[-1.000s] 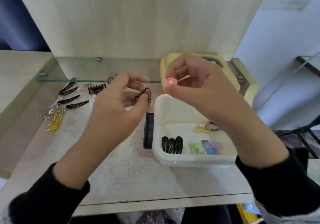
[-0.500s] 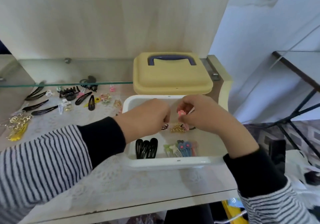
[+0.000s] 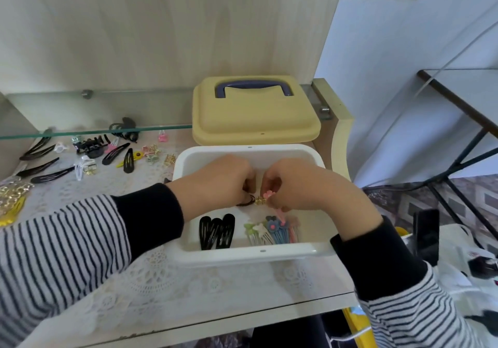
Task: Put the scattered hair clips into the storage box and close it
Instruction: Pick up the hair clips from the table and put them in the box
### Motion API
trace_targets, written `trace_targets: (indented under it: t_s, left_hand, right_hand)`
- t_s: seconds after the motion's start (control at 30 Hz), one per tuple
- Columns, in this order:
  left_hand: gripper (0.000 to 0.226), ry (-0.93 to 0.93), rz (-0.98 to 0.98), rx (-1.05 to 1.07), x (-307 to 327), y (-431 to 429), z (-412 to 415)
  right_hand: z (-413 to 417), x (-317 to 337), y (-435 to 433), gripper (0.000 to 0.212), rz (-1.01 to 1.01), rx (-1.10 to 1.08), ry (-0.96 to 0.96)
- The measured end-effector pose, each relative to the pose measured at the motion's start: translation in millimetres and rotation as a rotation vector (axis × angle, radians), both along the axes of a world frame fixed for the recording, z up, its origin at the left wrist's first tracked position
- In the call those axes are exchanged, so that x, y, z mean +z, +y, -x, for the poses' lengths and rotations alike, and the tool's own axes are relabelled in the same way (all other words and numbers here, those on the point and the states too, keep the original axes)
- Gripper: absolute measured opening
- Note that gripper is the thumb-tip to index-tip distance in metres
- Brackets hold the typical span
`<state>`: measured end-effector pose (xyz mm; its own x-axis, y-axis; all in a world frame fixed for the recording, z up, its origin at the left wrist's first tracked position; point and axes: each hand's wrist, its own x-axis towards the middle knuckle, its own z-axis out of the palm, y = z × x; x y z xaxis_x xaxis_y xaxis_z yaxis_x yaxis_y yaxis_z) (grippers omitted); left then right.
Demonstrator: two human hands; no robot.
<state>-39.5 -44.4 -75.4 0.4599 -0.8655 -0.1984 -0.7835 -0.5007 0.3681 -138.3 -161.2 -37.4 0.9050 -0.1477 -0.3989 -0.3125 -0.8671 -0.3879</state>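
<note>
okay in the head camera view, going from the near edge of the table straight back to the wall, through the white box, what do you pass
White storage box near rim → black snap clips and pastel flower clips inside it → both hands, left hand and right hand, over the box → the box's far rim → yellow lid with blue handle.

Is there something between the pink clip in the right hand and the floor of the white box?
Nothing visible. The right hand holds the pink clip inside the open box; the lid lies behind it.
</note>
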Motion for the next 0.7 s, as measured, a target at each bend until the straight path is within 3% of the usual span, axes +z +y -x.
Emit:
trace_targets:
  t_s: [0.27,0.37,0.53,0.7]
  left_hand:
    - [0.036,0.045,-0.083,0.036,11,9,0]
    - [0.038,-0.102,-0.106,0.034,25,22,3]
    - [0.031,-0.315,0.047,0.080,40,45,7]
    - [0.025,-0.430,0.347,0.067,29,62,4]
  right_hand:
    - [-2,-1,1,0.017,0.039,0.078,-0.026]
    - [-5,-1,2,0.021,0.040,0.113,-0.025]
    - [-8,-2,9,0.018,0.049,0.152,-0.013]
    - [-14,-7,20,0.014,0.068,0.199,0.037]
